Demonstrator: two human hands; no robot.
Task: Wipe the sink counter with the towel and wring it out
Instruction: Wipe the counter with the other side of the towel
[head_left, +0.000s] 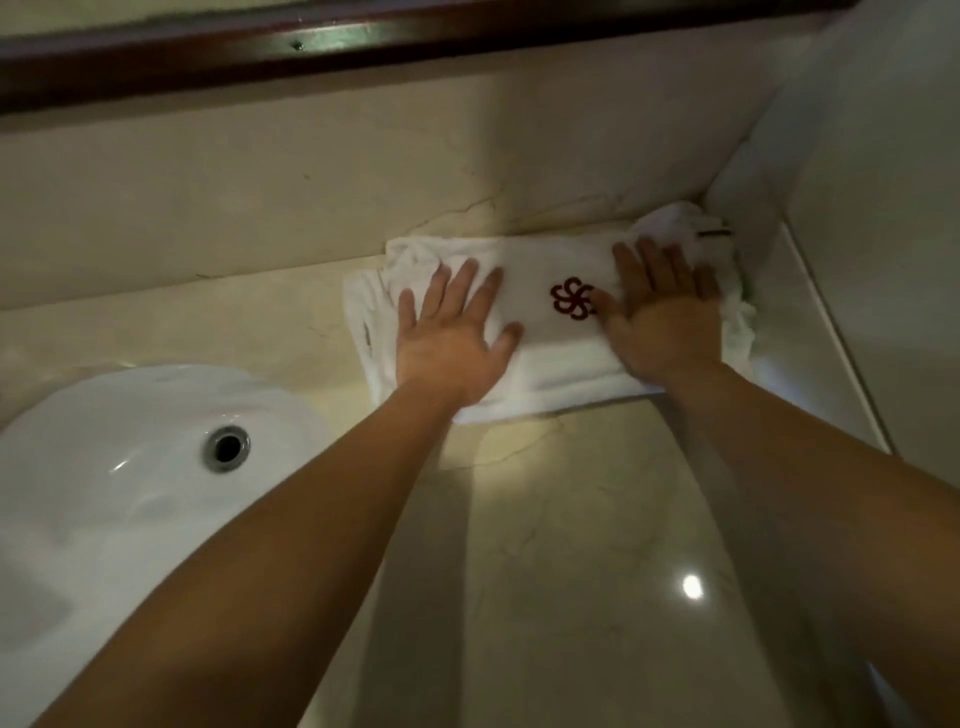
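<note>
On the counter (545, 519), to the right of the sink (104, 467) and against the back wall, lay the towel (550, 358). It was white, soft and thick, folded into a long flat pad with crumpled ends, and it carried a dark red looped emblem (573, 300) in the middle. The left hand (454, 338) pressed flat on the part of the towel nearer the sink, with straight, spread fingers. The right hand (662, 317) pressed flat on the part farther from the sink, fingers straight and close together, its thumb beside the emblem. Both bare forearms reached forward. The counter was glossy pale stone with thin veins. The sink was white, smooth and rounded, with a metal ring opening (226, 447); its left part was cut off. A small dark thing at the towel's far end was hard to make out.
</note>
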